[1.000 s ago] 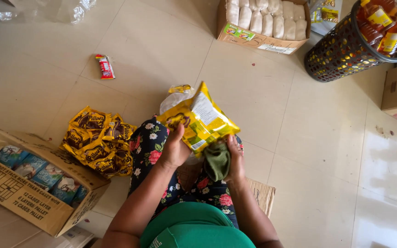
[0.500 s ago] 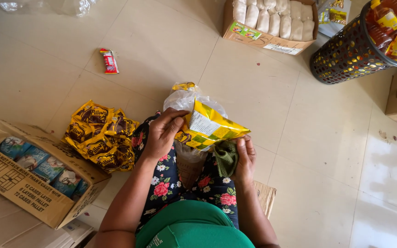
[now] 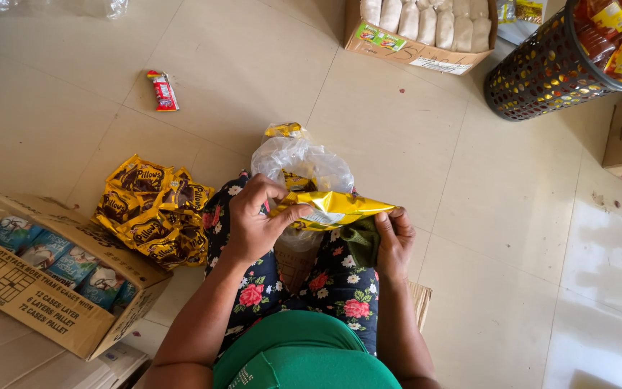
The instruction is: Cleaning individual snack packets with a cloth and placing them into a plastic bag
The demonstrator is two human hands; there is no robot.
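Observation:
I sit on the tiled floor with a clear plastic bag (image 3: 300, 160) in front of my knees. My left hand (image 3: 253, 220) grips one end of a shiny yellow snack packet (image 3: 332, 209) that lies nearly flat above my lap. My right hand (image 3: 395, 241) pinches the packet's other end and also holds a dark green cloth (image 3: 360, 241). More yellow packets show inside the plastic bag.
A pile of yellow snack packets (image 3: 152, 209) lies to my left, beside an open cardboard box (image 3: 44, 302) of blue packs. A small red wrapper (image 3: 162, 90) lies farther off. A box of white packs (image 3: 419, 29) and a black basket (image 3: 548, 72) of bottles stand ahead.
The yellow packet has tipped from upright to nearly flat. My left hand has moved up onto its end, and my right hand has shifted slightly right.

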